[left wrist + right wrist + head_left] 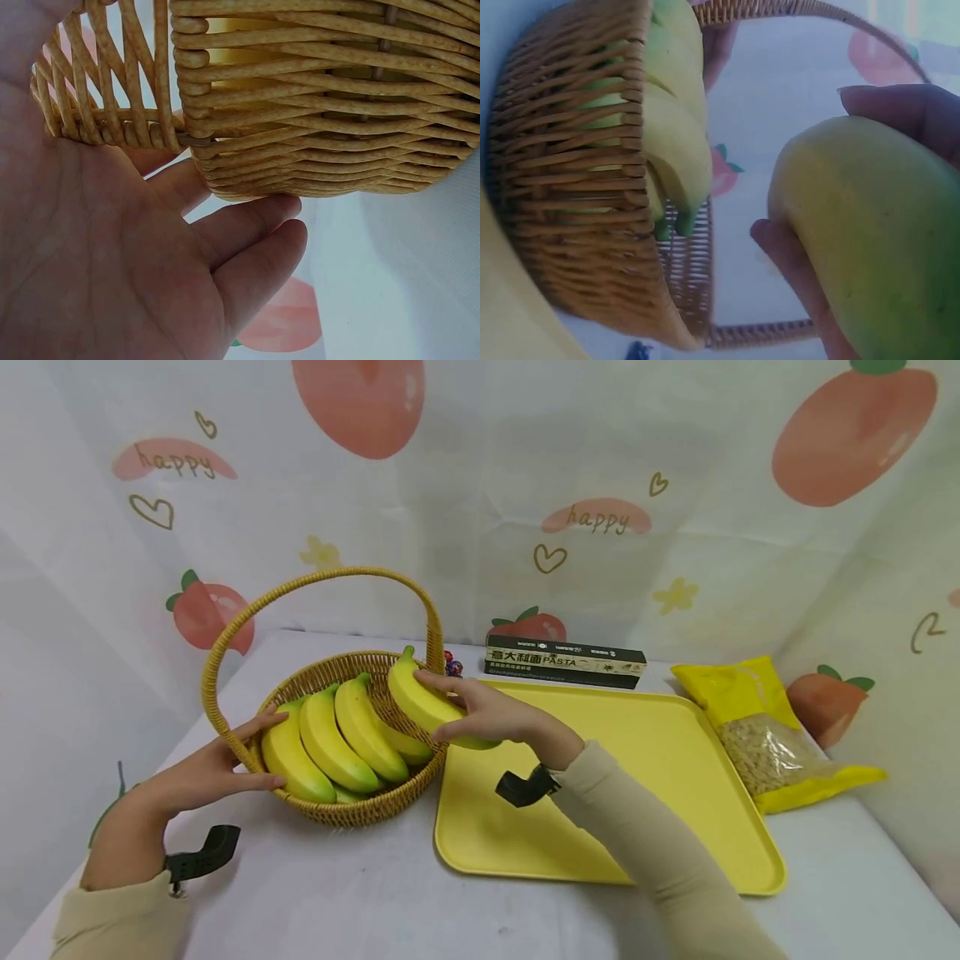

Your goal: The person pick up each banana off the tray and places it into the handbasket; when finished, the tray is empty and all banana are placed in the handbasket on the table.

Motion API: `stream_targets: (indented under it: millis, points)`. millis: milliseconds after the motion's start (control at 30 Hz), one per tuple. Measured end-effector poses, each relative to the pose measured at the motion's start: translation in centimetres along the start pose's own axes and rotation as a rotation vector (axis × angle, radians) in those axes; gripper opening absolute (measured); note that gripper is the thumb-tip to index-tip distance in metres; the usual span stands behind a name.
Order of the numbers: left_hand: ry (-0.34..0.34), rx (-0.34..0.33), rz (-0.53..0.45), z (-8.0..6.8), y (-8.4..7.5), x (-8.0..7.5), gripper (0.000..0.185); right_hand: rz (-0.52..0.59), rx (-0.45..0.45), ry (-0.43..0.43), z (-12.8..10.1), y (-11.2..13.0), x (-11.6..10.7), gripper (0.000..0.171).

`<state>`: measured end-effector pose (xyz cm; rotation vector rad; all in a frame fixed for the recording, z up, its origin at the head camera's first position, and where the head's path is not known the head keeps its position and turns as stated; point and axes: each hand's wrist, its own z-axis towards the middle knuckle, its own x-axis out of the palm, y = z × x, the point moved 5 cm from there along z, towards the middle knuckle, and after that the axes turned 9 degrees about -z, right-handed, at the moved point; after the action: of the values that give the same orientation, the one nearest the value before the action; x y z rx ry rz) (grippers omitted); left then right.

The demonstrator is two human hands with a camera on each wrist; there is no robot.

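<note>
A woven wicker basket with a tall hoop handle holds a bunch of yellow bananas. My left hand rests with straight fingers against the basket's left side, thumb at the rim; the left wrist view shows the palm flat beside the weave. My right hand grips a single banana over the basket's right rim, at the edge of the yellow tray. The right wrist view shows that banana close up, with the basket behind.
A dark pasta box lies behind the tray. A yellow bag of grain sits at the right. A small red and blue thing shows behind the basket. Printed cloth walls stand behind and on both sides of the white table.
</note>
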<state>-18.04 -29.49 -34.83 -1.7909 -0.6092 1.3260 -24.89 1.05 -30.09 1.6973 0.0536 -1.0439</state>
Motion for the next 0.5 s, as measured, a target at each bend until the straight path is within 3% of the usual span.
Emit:
stream_targets:
  millis: [267,500]
  points:
    - [0.003,-0.003,-0.004,0.1,0.0,-0.1,0.085,-0.024,0.080,-0.001,5.2,0.3,0.7,0.077]
    - [0.005,-0.010,-0.013,0.0,0.0,0.1,0.086,-0.002,0.193,0.008,7.9,-0.8,2.2,0.080]
